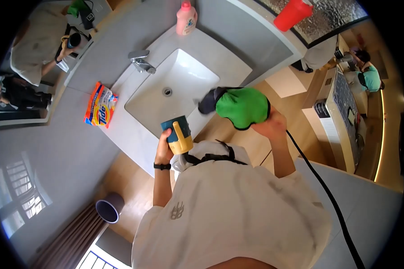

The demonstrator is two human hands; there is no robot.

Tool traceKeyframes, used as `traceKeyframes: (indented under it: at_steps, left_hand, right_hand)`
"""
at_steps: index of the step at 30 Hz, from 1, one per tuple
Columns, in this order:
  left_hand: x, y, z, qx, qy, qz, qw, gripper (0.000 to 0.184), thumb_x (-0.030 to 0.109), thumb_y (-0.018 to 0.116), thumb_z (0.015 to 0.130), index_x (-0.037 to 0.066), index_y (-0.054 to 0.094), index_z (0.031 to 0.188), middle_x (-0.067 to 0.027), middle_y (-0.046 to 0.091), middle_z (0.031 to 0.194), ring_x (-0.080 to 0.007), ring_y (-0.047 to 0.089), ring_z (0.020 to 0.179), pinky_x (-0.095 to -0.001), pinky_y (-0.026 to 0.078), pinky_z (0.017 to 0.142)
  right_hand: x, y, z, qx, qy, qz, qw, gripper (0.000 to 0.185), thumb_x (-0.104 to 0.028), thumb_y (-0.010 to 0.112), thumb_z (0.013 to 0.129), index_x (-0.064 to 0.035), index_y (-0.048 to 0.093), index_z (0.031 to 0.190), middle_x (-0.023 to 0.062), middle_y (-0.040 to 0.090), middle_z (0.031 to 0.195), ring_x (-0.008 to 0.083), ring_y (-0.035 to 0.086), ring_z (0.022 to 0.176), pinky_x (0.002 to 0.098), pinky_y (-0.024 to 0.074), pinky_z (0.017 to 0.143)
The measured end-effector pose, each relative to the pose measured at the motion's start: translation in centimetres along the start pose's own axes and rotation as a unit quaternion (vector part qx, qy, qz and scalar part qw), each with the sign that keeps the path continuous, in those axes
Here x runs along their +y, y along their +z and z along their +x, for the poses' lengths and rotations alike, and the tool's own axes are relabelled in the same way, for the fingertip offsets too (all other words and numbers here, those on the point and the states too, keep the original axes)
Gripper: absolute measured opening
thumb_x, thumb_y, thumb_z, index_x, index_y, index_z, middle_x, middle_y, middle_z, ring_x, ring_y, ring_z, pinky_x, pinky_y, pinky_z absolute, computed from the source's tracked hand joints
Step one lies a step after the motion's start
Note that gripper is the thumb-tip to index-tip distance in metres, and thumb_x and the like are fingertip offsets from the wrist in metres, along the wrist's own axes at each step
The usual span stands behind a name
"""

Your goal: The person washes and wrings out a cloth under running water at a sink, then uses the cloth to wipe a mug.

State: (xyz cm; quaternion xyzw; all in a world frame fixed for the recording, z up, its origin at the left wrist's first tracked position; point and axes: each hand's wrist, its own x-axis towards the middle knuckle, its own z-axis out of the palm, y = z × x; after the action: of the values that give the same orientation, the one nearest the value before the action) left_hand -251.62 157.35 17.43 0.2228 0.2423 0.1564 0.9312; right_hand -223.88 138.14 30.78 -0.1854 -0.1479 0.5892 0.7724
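Note:
My left hand (163,145), with a black band at the wrist, is wrapped round a dark blue and yellow mug (179,135). The mug's yellow handle faces away from my palm, and it is held over the front edge of the washbasin counter. My right hand (271,124) grips a bright green cloth item (243,107) with black edging. A dark, blurred part sticks out at its left end, beside the basin's right side; it looks like a cap, but I cannot tell for certain. Most of my right fingers are hidden by the cloth.
A white basin (143,101) with a chrome tap (142,62) is set in the counter. A Tide bag (102,106) lies on the left, a pink bottle (186,19) stands behind. A black cord (321,181) runs down the right. A bucket (110,210) is on the floor; people (371,76) are beyond.

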Motion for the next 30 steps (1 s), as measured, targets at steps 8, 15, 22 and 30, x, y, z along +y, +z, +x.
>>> traceKeyframes:
  at_steps: [8, 15, 22, 30]
  left_hand:
    - [2.4, -0.4, 0.9, -0.01, 0.026, 0.134, 0.991, 0.061, 0.032, 0.067, 0.08, 0.001, 0.045, 0.127, -0.0118, 0.059, 0.116, -0.0229, 0.059, 0.103, -0.0352, 0.047, 0.091]
    - [4.5, 3.4, 1.0, 0.006, 0.088, 0.149, 0.985, 0.062, 0.027, 0.071, 0.077, -0.001, 0.044, 0.125, -0.0116, 0.059, 0.114, -0.0219, 0.058, 0.102, -0.0345, 0.046, 0.09]
    - [7.7, 4.4, -1.1, -0.034, 0.158, 0.34, 0.926, 0.078, 0.023, 0.083, 0.063, 0.001, 0.045, 0.127, -0.0084, 0.058, 0.113, -0.0192, 0.054, 0.107, -0.0322, 0.041, 0.095]
    - [6.8, 4.6, 0.0, -0.076, 0.176, 0.319, 0.928, 0.079, 0.027, 0.083, 0.064, 0.001, 0.044, 0.127, -0.0097, 0.057, 0.111, -0.0198, 0.054, 0.106, -0.0323, 0.042, 0.094]
  right_hand:
    - [-5.7, 12.2, 0.0, -0.13, -0.171, -0.806, 0.552, 0.04, -0.004, 0.063, 0.068, -0.0013, 0.056, 0.107, 0.0138, 0.06, 0.099, 0.0291, 0.058, 0.091, 0.0363, 0.0468, 0.076]
    - [-2.7, 8.4, 4.9, 0.177, -0.405, -0.712, 0.545, 0.038, -0.005, 0.064, 0.068, -0.0016, 0.056, 0.105, 0.0139, 0.06, 0.097, 0.0297, 0.057, 0.089, 0.0363, 0.0467, 0.074]
    - [-7.3, 7.5, 4.9, 0.214, -0.359, -0.666, 0.618, 0.036, -0.006, 0.064, 0.069, -0.0018, 0.056, 0.104, 0.0139, 0.06, 0.095, 0.0302, 0.057, 0.087, 0.0363, 0.0467, 0.073]
    - [-2.8, 5.0, 6.1, 0.156, -0.266, -0.678, 0.667, 0.034, -0.007, 0.065, 0.069, -0.0021, 0.056, 0.102, 0.014, 0.06, 0.093, 0.0309, 0.057, 0.085, 0.0362, 0.0466, 0.072]
